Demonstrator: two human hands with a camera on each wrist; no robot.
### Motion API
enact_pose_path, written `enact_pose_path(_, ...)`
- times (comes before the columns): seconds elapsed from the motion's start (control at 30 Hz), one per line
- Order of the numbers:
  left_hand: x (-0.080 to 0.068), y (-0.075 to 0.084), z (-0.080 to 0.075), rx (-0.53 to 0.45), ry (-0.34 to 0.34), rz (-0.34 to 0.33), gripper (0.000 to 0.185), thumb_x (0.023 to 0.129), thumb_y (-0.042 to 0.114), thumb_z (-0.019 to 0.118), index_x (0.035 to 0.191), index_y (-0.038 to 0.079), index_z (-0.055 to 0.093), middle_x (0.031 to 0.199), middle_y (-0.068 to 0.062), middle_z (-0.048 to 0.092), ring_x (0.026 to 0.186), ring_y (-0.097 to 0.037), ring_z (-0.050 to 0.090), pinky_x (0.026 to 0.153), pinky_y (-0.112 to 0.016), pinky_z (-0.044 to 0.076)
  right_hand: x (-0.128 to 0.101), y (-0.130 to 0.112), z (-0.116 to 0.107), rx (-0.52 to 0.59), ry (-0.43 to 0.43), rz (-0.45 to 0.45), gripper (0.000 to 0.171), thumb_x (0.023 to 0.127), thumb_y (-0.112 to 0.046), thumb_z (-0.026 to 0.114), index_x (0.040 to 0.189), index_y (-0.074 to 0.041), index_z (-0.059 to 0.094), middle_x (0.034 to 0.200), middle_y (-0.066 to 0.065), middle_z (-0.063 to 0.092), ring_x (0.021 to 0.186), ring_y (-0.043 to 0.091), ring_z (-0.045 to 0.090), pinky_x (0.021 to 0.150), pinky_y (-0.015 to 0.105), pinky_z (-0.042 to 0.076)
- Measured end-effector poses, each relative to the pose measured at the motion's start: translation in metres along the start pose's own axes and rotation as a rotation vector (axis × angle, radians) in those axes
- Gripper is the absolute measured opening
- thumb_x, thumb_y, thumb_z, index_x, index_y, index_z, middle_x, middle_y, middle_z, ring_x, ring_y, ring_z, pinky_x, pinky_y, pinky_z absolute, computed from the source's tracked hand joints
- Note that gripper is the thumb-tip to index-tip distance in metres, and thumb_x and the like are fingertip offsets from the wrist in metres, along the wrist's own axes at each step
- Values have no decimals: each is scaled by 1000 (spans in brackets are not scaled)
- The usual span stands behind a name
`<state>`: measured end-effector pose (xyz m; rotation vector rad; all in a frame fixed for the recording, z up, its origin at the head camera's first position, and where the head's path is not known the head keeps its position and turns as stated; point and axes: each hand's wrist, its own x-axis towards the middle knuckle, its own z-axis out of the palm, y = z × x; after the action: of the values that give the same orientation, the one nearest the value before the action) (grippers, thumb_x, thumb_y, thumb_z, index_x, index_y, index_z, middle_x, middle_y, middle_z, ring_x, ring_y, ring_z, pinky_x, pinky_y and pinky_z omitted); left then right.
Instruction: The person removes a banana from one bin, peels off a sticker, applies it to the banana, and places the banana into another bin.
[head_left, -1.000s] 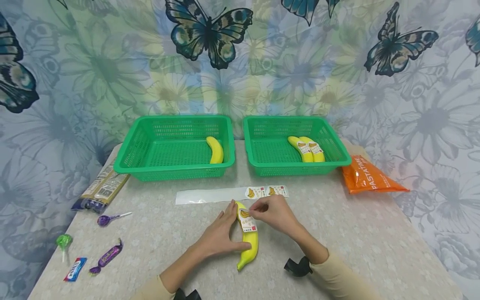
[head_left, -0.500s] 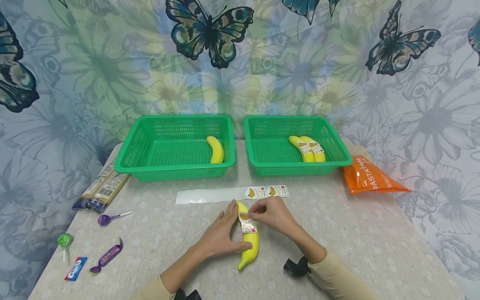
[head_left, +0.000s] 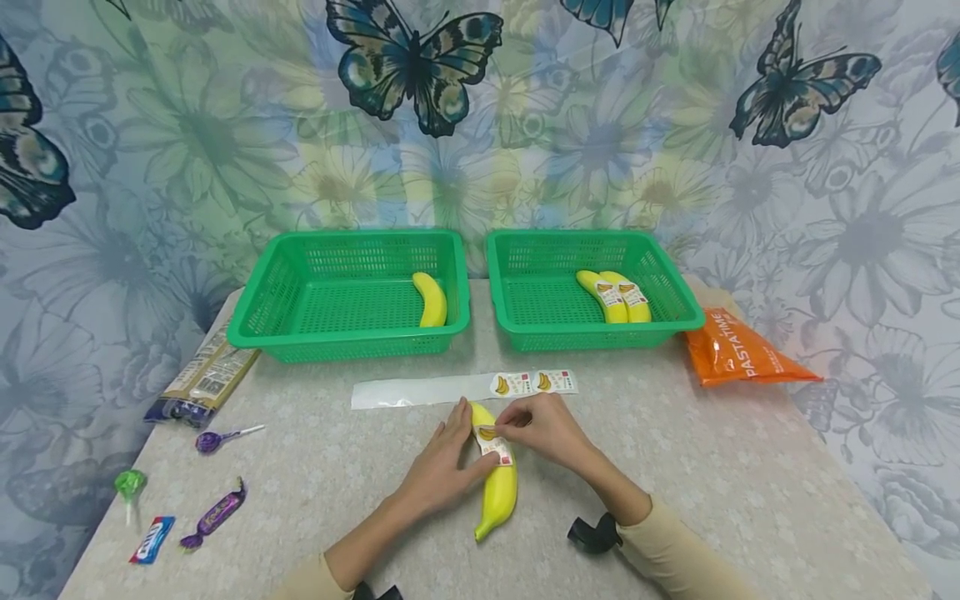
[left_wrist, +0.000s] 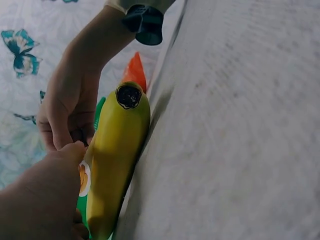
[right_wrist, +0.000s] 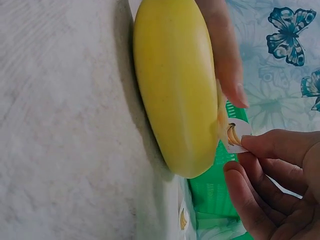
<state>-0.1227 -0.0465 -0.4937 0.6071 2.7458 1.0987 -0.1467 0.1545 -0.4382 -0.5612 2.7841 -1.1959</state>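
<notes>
The banana (head_left: pixel 498 475) is lying near the front edge of the table (head_left: pixel 712 467), roughly midway between its left and right edges, its stem end pointing toward the back, and a sticker (head_left: pixel 494 442) with a banana picture is sitting across its upper half, only partly stuck, judging by the right wrist view, where one end is standing off the peel. The right hand (head_left: pixel 542 427) is pinching that loose end between thumb and fingertips, while the left hand (head_left: pixel 442 467) is steadying the fruit from its left side, thumb pressing the sticker's lower part and fingers lying fairly straight along the peel. Just behind the banana, a clear backing strip (head_left: pixel 420 390) is carrying two more stickers (head_left: pixel 534 382) at its right end. Toward the back edge, the right basket (head_left: pixel 525 267) is holding two stickered bananas (head_left: pixel 615 297), and the left basket (head_left: pixel 255 321) is holding one bare banana (head_left: pixel 431 298). So the labelling seems past halfway: two done, one in hand, one waiting.
</notes>
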Motion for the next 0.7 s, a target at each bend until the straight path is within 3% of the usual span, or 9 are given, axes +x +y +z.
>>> enact_pose_path(0.7,1,0,1,13,-27,-4,102,87,68,55,155,2,16,165,-11,10,152,-24,13,124,-49,16,5,13,6,20,-18,73,6,82,-25,78,81,-19,76,76,-8,72,69,3,62,63,19,52)
